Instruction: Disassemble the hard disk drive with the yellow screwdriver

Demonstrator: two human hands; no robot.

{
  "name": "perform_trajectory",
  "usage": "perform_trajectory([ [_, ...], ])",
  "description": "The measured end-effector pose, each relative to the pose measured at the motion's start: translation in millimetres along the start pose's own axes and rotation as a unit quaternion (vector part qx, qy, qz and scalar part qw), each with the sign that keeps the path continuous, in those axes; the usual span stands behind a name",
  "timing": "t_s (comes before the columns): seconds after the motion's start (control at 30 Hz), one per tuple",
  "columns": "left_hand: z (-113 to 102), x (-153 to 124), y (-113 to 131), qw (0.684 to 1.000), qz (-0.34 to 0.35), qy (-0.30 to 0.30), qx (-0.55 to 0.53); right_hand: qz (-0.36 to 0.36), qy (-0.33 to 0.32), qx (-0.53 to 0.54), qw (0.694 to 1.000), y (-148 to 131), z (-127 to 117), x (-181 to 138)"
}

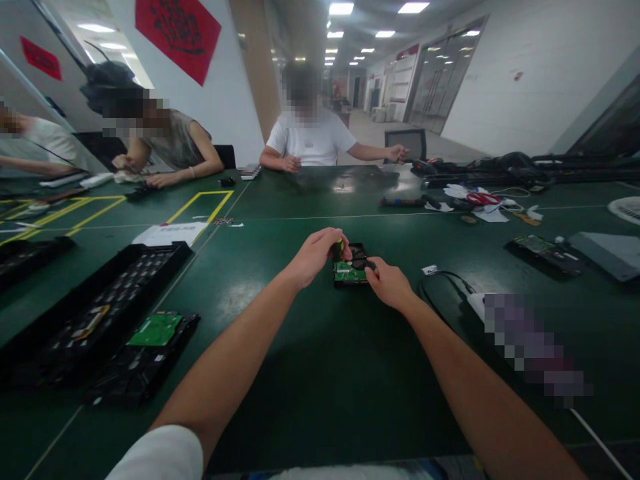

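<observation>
In the middle of the table lies a hard drive (351,272) with a green circuit board in a black casing. My left hand (323,252) is closed around the yellow and black handle of a screwdriver (339,249), held upright over the drive's left side. My right hand (387,280) is at the drive's right edge, thumb and fingers pinched together. A thin dark piece shows at those fingertips, too small to name. The screwdriver's tip is hard to make out against the board.
On the left stand a long black tray (95,307) and a black unit with a green board (156,330). A power strip (480,310) with a cable lies right; beyond it are another circuit-board unit (543,255) and a grey box (607,253). Several people sit across the table (280,413).
</observation>
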State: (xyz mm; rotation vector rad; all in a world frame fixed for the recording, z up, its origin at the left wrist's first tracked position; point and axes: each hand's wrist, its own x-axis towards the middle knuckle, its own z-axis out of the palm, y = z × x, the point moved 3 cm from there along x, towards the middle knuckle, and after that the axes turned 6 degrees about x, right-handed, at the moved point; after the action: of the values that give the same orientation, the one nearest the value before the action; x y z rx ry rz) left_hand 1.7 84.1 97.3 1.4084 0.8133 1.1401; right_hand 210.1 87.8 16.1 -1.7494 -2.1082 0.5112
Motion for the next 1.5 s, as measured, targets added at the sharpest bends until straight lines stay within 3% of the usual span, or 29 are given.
perform_trajectory([
  [0.17, -3, 4, -8, 0.998, -0.02, 0.046, -0.04, -0.009, 0.001, 0.006, 1.0, 0, -1, 0],
  [0.37, 6, -2, -1, 0.999, 0.006, 0.015, 0.036, -0.005, -0.005, 0.01, 1.0, -2, -2, -1],
  [0.53, 6, -6, 2, 0.999, 0.007, 0.03, 0.045, 0.002, -0.006, 0.004, 1.0, -2, -2, -1],
  [0.67, 6, -4, 2, 0.999, 0.011, 0.007, 0.033, -0.007, 0.0, -0.002, 1.0, -1, -1, 0],
  [0.9, 1, -2, 6, 0.994, 0.03, 0.023, 0.105, -0.002, -0.004, 0.002, 1.0, -1, -1, -1],
  [1.13, 5, -4, 5, 0.999, -0.002, -0.009, 0.035, -0.001, -0.002, -0.009, 1.0, -2, -2, -2],
  [1.5, -1, 2, -4, 0.997, -0.011, 0.058, -0.046, -0.003, -0.005, -0.009, 1.0, -1, -3, -3],
])
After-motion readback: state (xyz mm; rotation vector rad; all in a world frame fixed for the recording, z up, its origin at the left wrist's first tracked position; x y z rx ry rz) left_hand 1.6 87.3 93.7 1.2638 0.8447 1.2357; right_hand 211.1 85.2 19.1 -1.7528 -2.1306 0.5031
